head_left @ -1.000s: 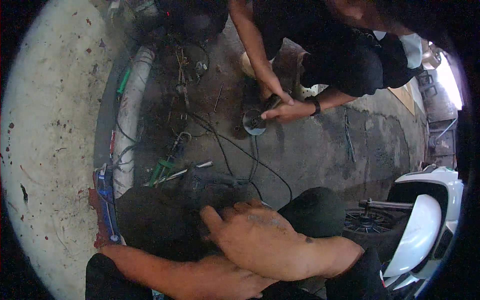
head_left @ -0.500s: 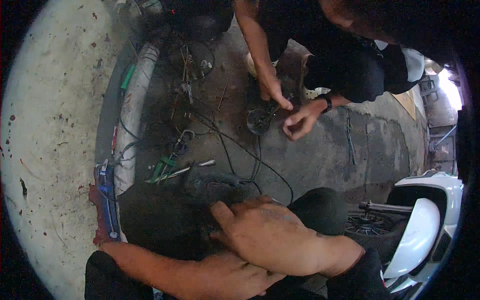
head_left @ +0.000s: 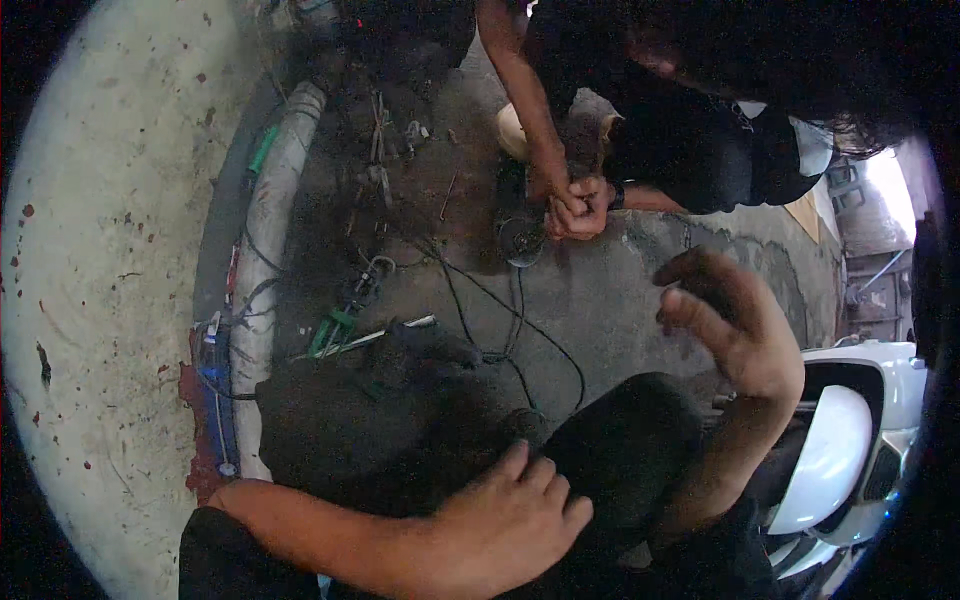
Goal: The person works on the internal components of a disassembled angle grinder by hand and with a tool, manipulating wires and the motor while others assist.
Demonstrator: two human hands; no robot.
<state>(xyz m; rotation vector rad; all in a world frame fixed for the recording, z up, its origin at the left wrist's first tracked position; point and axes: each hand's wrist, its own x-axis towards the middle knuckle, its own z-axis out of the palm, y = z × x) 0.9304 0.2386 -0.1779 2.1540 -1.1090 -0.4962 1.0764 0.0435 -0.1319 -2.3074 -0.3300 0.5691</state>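
Note:
My left hand point(head_left: 510, 510) lies low in the middle over my dark-clothed legs, palm down, fingers slightly bent and apart, with nothing visible held. My right hand point(head_left: 730, 320) is raised at the right above my dark knee point(head_left: 645, 430), fingers loosely curled and apart around empty air. Across from me a co-worker's hands point(head_left: 578, 208) are together on a dark tool, probably a grinder, with a round disc point(head_left: 523, 243). Loose black cables point(head_left: 540, 335) run over the dark floor between us. A green tool point(head_left: 330, 330) and a metal rod lie beyond my left knee.
A long pale pipe point(head_left: 270, 210) runs along the left beside pale concrete point(head_left: 100, 280) and a blue tool point(head_left: 218, 400). Scattered metal tools point(head_left: 380, 150) lie toward the top. A white vehicle body panel point(head_left: 825, 455) stands close at right. The crouching co-worker point(head_left: 700, 150) fills the upper right.
My right hand has lifted off my left arm and moved up and right, uncovering my left hand. The co-worker's hands, briefly apart half a second ago, are together again on the tool.

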